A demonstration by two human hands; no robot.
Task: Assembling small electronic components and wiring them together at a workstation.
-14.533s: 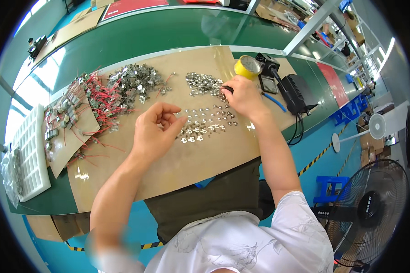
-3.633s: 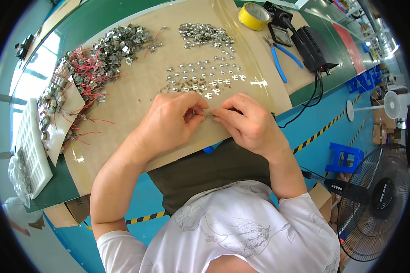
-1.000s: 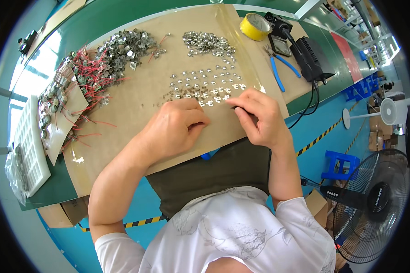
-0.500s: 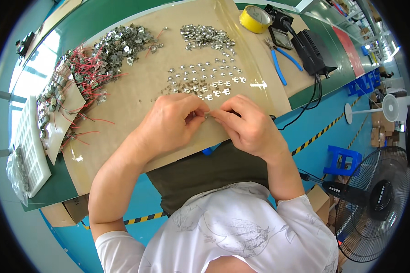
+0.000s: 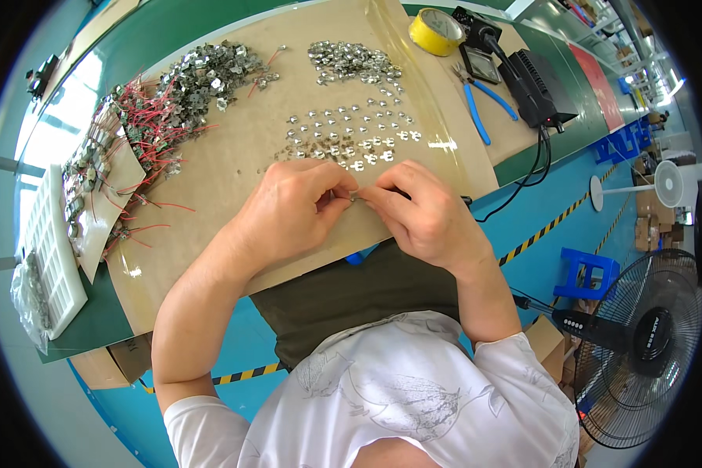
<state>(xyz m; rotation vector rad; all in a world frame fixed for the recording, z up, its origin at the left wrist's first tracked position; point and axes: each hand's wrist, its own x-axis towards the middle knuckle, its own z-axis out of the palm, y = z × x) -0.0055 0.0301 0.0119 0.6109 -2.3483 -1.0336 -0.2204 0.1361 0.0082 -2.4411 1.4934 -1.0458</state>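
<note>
My left hand (image 5: 298,204) and my right hand (image 5: 423,209) meet over the near part of the brown work sheet (image 5: 234,140), fingertips pinched together. Between them shows a small metal piece (image 5: 354,196), mostly covered by the fingers. The left thumb and forefinger close on it, and the right fingertips touch its other side. Just beyond my hands lie several flat, shiny metal clips (image 5: 387,157). Behind those, small metal parts (image 5: 351,109) stand in loose rows, with a dense pile of similar parts (image 5: 354,62) farther back.
At the left are a heap of metal pieces (image 5: 210,70), red wires (image 5: 152,113) and a white tray (image 5: 54,249). Yellow tape (image 5: 437,33), blue-handled pliers (image 5: 476,109) and a black device (image 5: 534,90) lie at the right. A fan (image 5: 639,335) stands beside the table.
Both hands stay almost in place, with only a slight shift of the fingertips around the small metal piece. Nothing else has visibly moved.
</note>
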